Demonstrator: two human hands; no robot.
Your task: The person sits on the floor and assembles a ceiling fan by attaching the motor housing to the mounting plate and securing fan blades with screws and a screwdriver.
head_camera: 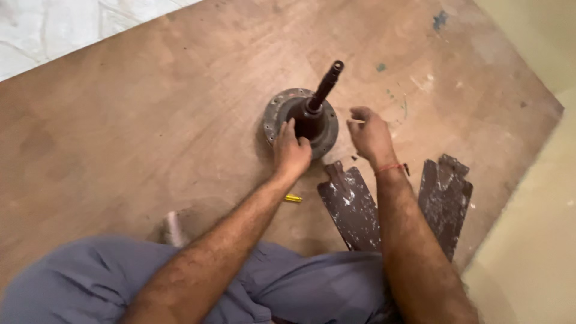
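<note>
Head cam: 1x round grey metal flange hub w/ dark steel shaft [307, 114], 2x paint-spattered dark brown flat boards [354, 207], 1x small yellow bit [293, 198], all on brown plywood sheet [120, 132]. Hub sits btwn hands. Left hand [292, 151] fingers curled on hub's near rim. Right hand [370, 135] just beside it, loosely curled; can't tell if it holds anything. Shaft long axis upright, tip tilts away-right.
</note>
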